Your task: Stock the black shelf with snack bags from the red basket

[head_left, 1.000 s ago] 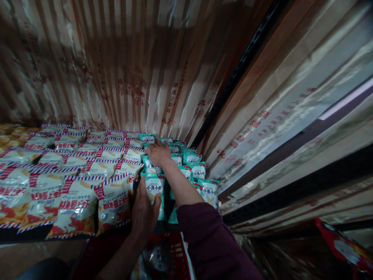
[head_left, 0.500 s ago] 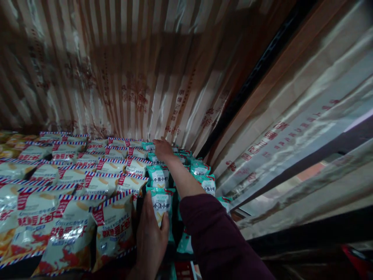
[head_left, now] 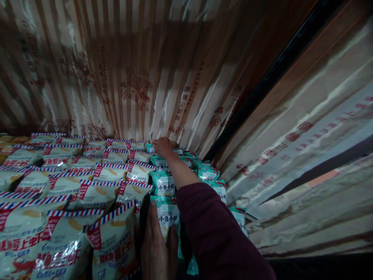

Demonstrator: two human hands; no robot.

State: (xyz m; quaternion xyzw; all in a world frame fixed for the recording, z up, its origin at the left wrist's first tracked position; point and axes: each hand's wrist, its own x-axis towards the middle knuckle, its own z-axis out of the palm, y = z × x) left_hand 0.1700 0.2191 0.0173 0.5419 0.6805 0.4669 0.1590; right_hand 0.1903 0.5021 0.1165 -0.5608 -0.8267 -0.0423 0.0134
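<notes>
Teal snack bags (head_left: 164, 184) stand in rows at the middle right of the head view, one behind another. My left hand (head_left: 157, 245) is cupped at the frontmost teal snack bag (head_left: 167, 214), its fingers along the left side and its thumb across the lower front. Farther back, my right hand (head_left: 163, 147) is closed over the top of a teal snack bag (head_left: 150, 148) in the rear row; its fingertips are partly hidden. My right forearm, in a dark purple sleeve, crosses over the nearer bags and covers some of them.
White snack bags (head_left: 115, 241) with red-and-blue striped edges fill the left side in several rows. Pleated printed curtains (head_left: 140, 85) hang behind and to the right. A dark post (head_left: 247, 101) slants between them. Yellow bags (head_left: 7, 153) show at the far left.
The view has shifted slightly, so the bags sit lower. My right hand's fingers have drawn in and down at the back bag. My left hand stays by the front bag.
</notes>
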